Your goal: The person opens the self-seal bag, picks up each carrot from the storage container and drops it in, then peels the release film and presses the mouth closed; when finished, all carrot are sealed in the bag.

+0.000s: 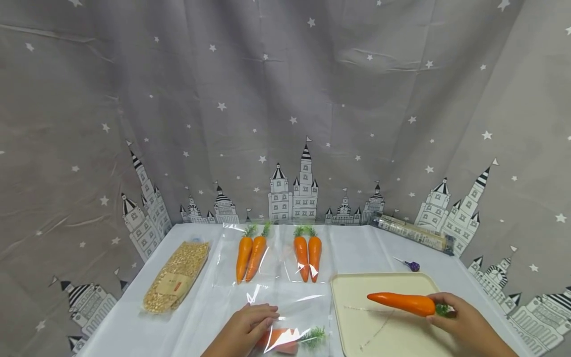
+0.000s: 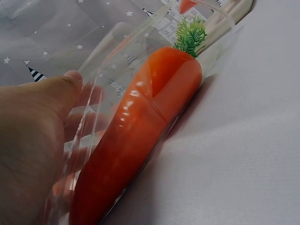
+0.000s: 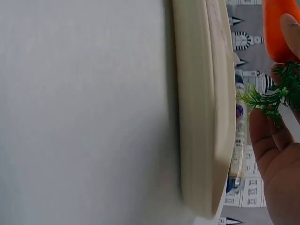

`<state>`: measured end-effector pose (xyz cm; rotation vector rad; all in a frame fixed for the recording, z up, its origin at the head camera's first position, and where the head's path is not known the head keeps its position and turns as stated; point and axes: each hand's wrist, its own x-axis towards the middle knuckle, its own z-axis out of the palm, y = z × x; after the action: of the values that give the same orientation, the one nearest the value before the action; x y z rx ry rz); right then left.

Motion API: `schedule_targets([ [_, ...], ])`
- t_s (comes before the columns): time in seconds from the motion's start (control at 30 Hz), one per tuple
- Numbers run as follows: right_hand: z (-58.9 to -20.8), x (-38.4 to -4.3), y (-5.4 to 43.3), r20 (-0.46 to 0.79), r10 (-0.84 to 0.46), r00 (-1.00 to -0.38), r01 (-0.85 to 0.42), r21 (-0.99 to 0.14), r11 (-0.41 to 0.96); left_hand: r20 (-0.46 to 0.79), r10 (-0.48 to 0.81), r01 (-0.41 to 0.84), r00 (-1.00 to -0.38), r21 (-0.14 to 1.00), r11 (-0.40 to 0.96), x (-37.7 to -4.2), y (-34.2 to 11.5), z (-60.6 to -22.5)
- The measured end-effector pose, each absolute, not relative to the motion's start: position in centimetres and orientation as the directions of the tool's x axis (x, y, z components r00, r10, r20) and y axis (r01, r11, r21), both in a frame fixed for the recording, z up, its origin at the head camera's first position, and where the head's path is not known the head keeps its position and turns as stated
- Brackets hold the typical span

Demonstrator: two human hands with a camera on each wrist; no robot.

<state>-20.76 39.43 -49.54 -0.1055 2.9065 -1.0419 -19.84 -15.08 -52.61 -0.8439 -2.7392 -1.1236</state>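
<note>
My right hand grips an orange carrot by its thick leafy end, over the cream tray. The carrot's tip points left, and its green leaves show between the fingers in the right wrist view. My left hand is at a clear plastic bag near the front of the table. Inside that bag lies another carrot with a green top. In the left wrist view, my thumb is in front of the film and the fingers show through it.
Two clear bags, each with two carrots, lie at the back. A pack of grain-like pieces is at the left. A long wrapped package and a purple lollipop lie behind the tray. A grey curtain hangs behind.
</note>
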Motion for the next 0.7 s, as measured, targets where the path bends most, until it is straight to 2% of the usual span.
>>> schedule_targets([
  [0.33, -49.9, -20.7, 36.8, 0.005, -0.108, -0.994, -0.084, -0.666, 0.741, 0.244, 0.464, 0.501, -0.852, 0.637, 0.585, -19.8, -15.1, -52.5],
  [0.7, -50.0, -20.8, 34.4, -0.082, -0.073, -0.994, 0.005, -0.701, 0.713, 0.203, 0.456, 0.465, -0.866, 0.659, 0.591, -20.0, -15.0, -52.4],
])
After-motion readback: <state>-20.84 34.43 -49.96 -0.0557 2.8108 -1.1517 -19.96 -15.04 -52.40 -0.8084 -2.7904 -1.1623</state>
